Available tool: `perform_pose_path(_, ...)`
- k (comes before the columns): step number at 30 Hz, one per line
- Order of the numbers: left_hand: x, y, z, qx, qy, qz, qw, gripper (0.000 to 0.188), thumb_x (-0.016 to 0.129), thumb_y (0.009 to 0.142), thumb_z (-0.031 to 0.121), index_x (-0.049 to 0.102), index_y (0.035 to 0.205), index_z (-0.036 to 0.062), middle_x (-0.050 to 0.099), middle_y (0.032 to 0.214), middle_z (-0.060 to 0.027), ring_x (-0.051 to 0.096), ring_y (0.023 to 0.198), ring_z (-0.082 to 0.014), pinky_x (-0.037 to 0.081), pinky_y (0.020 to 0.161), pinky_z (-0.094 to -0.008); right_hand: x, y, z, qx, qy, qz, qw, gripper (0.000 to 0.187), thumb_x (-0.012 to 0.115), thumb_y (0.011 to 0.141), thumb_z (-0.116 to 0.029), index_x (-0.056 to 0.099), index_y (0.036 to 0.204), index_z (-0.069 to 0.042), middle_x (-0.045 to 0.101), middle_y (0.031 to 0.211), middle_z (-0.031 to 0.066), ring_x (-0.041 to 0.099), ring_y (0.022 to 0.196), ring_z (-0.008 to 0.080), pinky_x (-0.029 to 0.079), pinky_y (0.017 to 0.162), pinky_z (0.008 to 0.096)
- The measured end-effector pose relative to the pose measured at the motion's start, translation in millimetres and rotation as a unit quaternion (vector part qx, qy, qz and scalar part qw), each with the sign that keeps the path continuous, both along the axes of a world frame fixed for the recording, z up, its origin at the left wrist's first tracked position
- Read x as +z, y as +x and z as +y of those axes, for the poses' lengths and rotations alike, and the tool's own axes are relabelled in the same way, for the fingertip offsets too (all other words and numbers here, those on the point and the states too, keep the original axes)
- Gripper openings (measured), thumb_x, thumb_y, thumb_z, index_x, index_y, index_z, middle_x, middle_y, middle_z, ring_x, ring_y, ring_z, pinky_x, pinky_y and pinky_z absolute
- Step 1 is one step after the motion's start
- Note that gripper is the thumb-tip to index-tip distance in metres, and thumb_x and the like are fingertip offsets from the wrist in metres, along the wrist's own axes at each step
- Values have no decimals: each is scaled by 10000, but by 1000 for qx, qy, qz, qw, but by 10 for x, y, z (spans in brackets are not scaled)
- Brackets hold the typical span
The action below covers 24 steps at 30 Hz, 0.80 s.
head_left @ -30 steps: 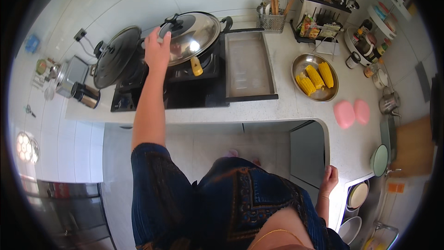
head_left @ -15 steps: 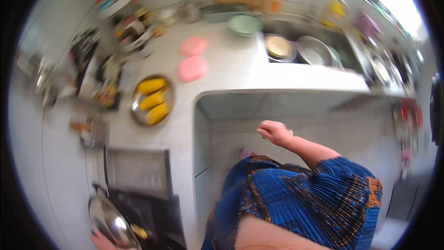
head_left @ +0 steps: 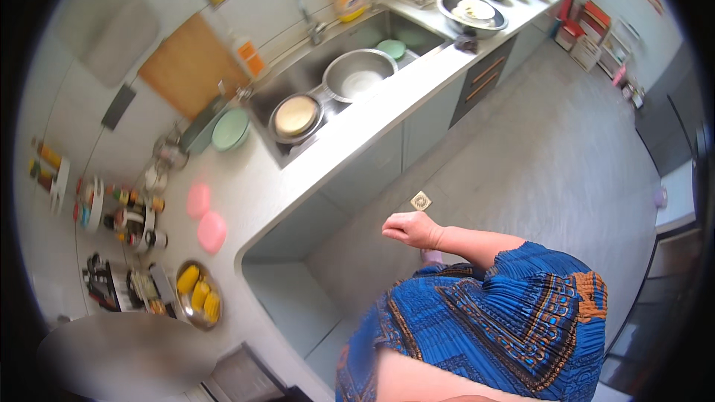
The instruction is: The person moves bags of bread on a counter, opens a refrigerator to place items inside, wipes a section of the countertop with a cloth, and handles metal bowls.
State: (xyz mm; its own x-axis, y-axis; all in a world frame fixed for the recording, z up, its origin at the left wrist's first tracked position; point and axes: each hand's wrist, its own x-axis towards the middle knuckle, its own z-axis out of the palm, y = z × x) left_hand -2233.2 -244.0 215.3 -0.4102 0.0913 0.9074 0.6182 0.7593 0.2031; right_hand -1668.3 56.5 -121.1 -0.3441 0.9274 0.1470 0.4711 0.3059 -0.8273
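Observation:
My right hand (head_left: pixel 411 230) hangs in front of the blue patterned dress, over the floor. Its fingers are curled together and nothing shows in them. My bare left arm (head_left: pixel 439 376) crosses the lower edge, but the left hand is out of sight. At the lower left, a large round grey metal lid (head_left: pixel 123 357) is smeared by motion and covers part of the counter corner; no hand shows on it. Beyond it stands a steel bowl (head_left: pixel 213 288) with several yellow corn cobs (head_left: pixel 199 296).
Two pink round pieces (head_left: pixel 211 232) and a green bowl (head_left: pixel 231 130) rest on the white counter (head_left: pixel 320 179). The sink (head_left: pixel 302 67) holds a steel basin (head_left: pixel 359 74). A wooden board (head_left: pixel 191 67) leans on the wall. Grey cabinets (head_left: pixel 372 171) run below the counter.
The view has swung toward the right, showing more sink and floor. The metal lid, earlier gripped by my left hand over the stove, now appears larger and blurred; that hand has left view.

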Motion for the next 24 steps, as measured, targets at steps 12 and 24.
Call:
perform_pose_path(12, -1877, 3232, 3849, -505, -135, -266, 810, 261, 530, 947, 331, 552, 1031, 85, 566, 900, -136, 536, 746, -247, 416, 620, -352, -193, 2305, -95, -336, -93, 27, 937, 194, 569, 916, -257, 680, 905, -98, 683, 816, 77, 659, 742, 234, 519, 692, 342)
perform_pose_path(24, -2729, 5302, 5360, -634, -124, -709, 282, 131, 515, 955, 246, 529, 932, 117, 513, 813, -45, 467, 651, -121, 352, 540, -256, -248, 2405, 51, -395, -159, 180, 887, 189, 577, 944, -213, 673, 999, -60, 669, 774, 36, 618, 683, 108, 514, 654, 269)
